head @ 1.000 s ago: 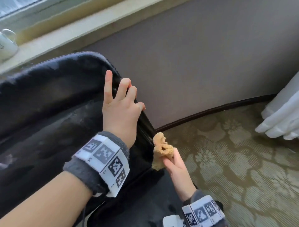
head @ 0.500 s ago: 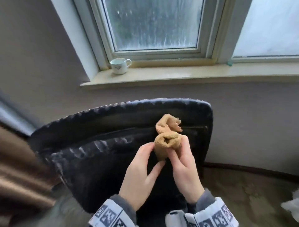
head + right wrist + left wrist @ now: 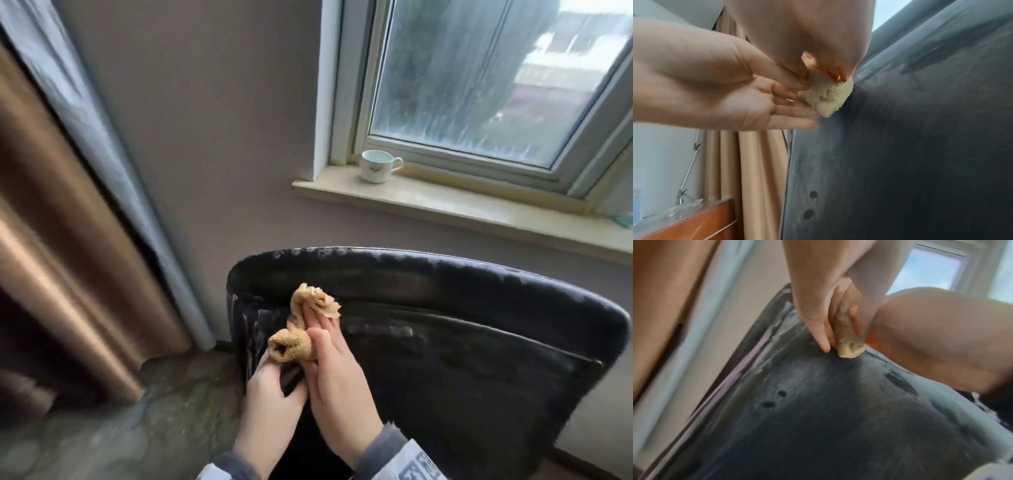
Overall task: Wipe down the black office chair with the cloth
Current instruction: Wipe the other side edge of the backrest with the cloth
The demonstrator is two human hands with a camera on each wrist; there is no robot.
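The black office chair (image 3: 462, 342) shows its backrest, streaked with pale smears near the top left corner. A bunched tan cloth (image 3: 301, 329) sits against that corner. My left hand (image 3: 274, 363) pinches the cloth's lower roll from below. My right hand (image 3: 322, 329) holds the upper part, thumb on the cloth and fingers lying along it. In the left wrist view the cloth (image 3: 846, 340) hangs between my left fingers (image 3: 824, 344), just above the chair (image 3: 818, 418). In the right wrist view the cloth (image 3: 828, 95) touches the chair (image 3: 920, 146), with the left hand (image 3: 735, 100) pinching it.
A white cup (image 3: 376, 167) stands on the windowsill (image 3: 445, 209) behind the chair. Brown curtains (image 3: 51, 240) hang at the left, close to the chair's edge. Patterned carpet (image 3: 154, 411) lies below. A wooden furniture edge (image 3: 694, 219) is at the lower left.
A second ago my left hand rested on the chair's edge while the right held the cloth low. Both hands now hold the cloth at the backrest's upper left corner.
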